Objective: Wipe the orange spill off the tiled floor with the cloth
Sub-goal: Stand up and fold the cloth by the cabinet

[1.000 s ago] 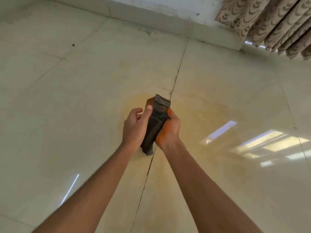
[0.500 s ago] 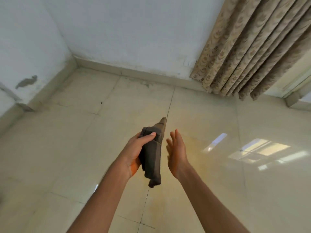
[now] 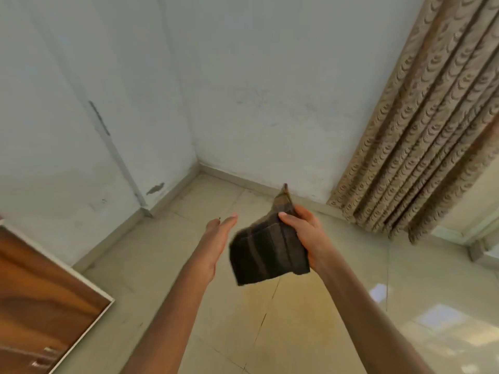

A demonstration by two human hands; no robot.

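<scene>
A folded dark brown cloth (image 3: 267,255) hangs in the air in front of me, one corner sticking up. My right hand (image 3: 307,236) grips its right side, thumb on top. Just left of the cloth, apart from it, my left hand (image 3: 216,238) is held with straight fingers and holds nothing. Below the cloth a faint orange-yellow stain (image 3: 259,300) spreads over the tiled floor (image 3: 310,333) around a tile joint.
A room corner with white walls (image 3: 243,103) lies ahead. A patterned beige curtain (image 3: 421,147) hangs at the right. A wooden door or panel (image 3: 40,306) stands at the lower left. Window light reflects on the floor at the lower right.
The cloth passed from my left hand into my right hand, and my left hand let go. The view has lifted from the floor toward the room corner.
</scene>
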